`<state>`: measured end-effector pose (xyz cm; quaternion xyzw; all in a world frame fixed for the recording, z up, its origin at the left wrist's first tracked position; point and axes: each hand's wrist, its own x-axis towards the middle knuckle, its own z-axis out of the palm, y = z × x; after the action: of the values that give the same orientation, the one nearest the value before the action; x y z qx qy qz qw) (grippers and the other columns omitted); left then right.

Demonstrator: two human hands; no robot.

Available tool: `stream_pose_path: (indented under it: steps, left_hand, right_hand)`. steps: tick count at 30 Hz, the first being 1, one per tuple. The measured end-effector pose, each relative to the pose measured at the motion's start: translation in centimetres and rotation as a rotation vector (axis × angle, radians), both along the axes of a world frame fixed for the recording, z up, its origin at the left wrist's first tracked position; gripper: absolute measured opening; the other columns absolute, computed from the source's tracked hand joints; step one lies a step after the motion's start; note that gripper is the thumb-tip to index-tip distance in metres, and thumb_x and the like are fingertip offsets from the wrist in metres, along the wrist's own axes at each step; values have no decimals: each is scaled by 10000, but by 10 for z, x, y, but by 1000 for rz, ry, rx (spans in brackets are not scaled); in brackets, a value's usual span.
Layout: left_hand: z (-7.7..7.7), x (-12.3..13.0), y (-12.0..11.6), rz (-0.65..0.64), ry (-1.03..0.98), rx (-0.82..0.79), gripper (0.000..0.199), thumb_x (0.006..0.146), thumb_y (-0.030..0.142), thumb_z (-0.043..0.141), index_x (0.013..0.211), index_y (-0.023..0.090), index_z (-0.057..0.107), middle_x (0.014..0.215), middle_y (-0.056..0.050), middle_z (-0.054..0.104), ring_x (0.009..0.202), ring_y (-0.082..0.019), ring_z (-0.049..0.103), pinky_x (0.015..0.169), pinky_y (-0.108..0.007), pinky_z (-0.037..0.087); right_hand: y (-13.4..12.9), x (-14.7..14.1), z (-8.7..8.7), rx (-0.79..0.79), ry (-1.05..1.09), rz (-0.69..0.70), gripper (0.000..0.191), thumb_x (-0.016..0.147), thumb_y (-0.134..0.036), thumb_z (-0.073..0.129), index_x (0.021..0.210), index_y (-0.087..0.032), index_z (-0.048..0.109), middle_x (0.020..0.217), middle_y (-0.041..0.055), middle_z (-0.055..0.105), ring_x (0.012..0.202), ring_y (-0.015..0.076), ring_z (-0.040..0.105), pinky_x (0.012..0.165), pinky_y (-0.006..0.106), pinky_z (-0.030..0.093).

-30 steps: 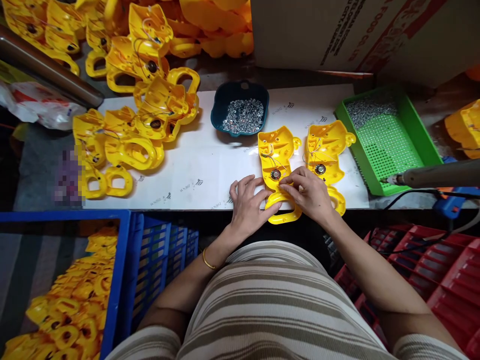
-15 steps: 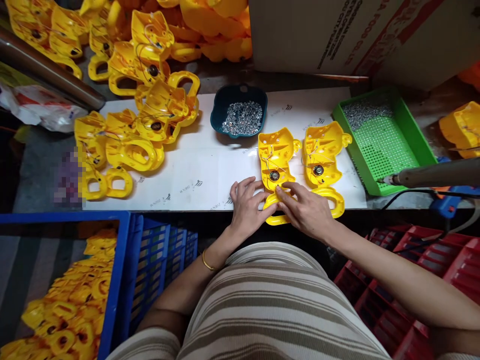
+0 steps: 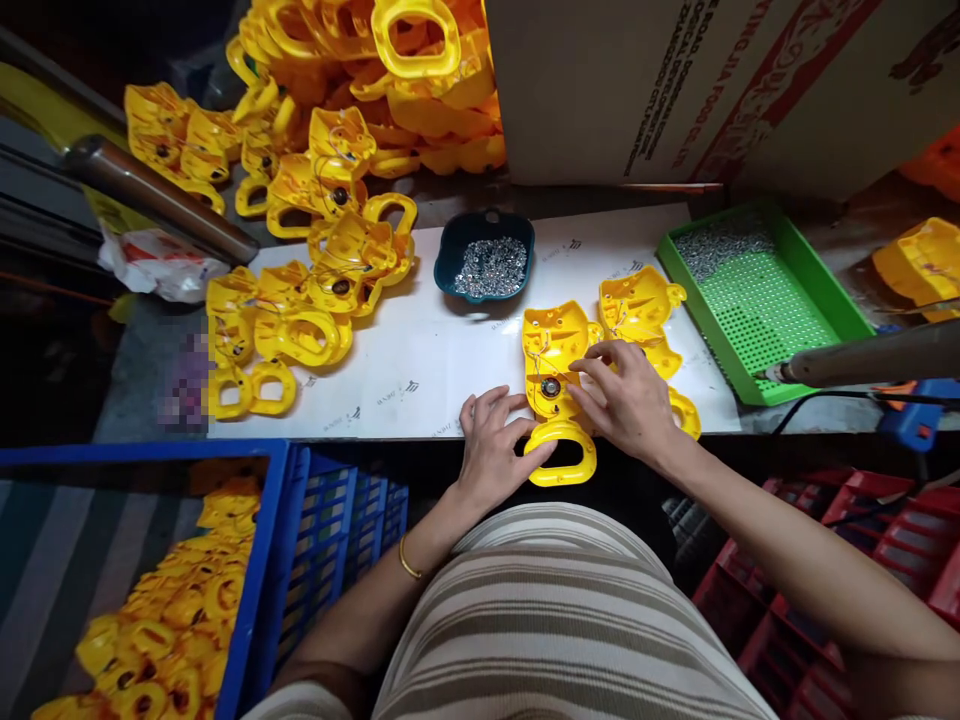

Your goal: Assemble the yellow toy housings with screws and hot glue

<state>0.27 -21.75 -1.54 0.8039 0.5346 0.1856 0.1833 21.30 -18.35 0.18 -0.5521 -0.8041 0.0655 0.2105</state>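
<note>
A yellow plastic shell (image 3: 556,335) with thin wires, a round dark part and a ring-shaped handle lies open side up at the table's front edge. My left hand (image 3: 495,440) holds its lower left side, thumb on the top of the handle. My right hand (image 3: 626,400) is over the shell's right edge, thumb and fingers bent and apart, with nothing visible between them. Just right of it lies a second yellow shell (image 3: 637,300), partly hidden by my right hand.
A dark bowl of small metal parts (image 3: 486,290) stands behind. At right are a green basket (image 3: 847,320) and a metal tool (image 3: 862,360). Yellow shells (image 3: 352,250) pile up at left, above a blue crate (image 3: 262,540). A cardboard box (image 3: 600,90) stands at the back.
My right hand has moved off the handle, up and right to the shell's right side. The shell sits slightly lower in view, and the camera view has shifted.
</note>
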Motion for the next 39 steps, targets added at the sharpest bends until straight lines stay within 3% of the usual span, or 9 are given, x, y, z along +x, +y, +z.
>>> stream_pose_path:
  steps: [7,11,16,19,24,28,30,34,39]
  left_hand:
    - [7,-10,10,27,-7,31,225,726,424,784,857,253,719,1085,-46,690,1142,-279,532,1007,-483,319]
    - [12,-4,26,126,-56,107,232,777,412,743,885,220,668,980,-40,702,1006,-231,572,929,-405,360]
    - [19,9,47,137,10,139,333,775,446,731,1010,224,650,1006,-47,696,986,-239,552,871,-378,355]
    - [24,14,61,103,76,151,466,781,455,716,1168,211,622,983,-59,691,958,-248,546,845,-378,357]
    - [34,20,84,-42,232,132,309,855,300,608,1136,197,685,894,-75,688,910,-256,551,721,-340,398]
    - [40,25,91,-109,295,43,349,846,206,580,1182,215,674,821,-64,702,825,-236,597,614,-292,406]
    - [39,26,92,-91,189,-12,326,830,179,585,1129,243,698,821,-39,717,759,-201,612,620,-273,422]
    - [25,28,88,86,-314,-156,235,839,232,598,1043,234,715,943,-13,737,644,-114,602,638,-230,458]
    - [12,29,86,210,-738,-393,250,772,267,669,993,153,690,990,-60,717,799,-128,656,716,-207,505]
  right_hand:
    - [14,-12,7,-11,-27,14,276,944,-328,452,1093,-198,645,1028,108,622,923,241,506,763,354,362]
    - [26,-21,12,-56,-85,88,318,922,-319,468,1202,-233,594,1055,103,624,951,257,499,796,377,331]
    - [37,-27,12,-120,-108,73,336,877,-206,472,1190,-203,593,1052,107,658,977,272,495,775,382,301]
    - [41,-20,13,-107,-63,38,324,870,-148,452,1157,-177,600,1038,95,690,993,270,492,773,383,295]
    - [43,-6,14,-101,-78,14,245,887,-176,472,1054,-190,650,1002,91,710,981,276,489,749,384,271]
    - [44,-4,12,-96,-74,42,250,880,-172,492,1082,-196,636,1011,84,719,1007,278,482,765,386,272]
    - [45,-4,12,-110,-77,47,211,871,-166,510,1030,-195,645,984,81,718,1012,274,481,771,388,277]
    - [47,-3,12,-115,-120,47,130,876,-248,569,905,-194,683,1018,86,691,1050,287,465,783,398,286]
    - [50,-3,14,-139,-123,-2,180,888,-299,579,935,-209,728,1064,95,661,1065,301,466,795,413,295]
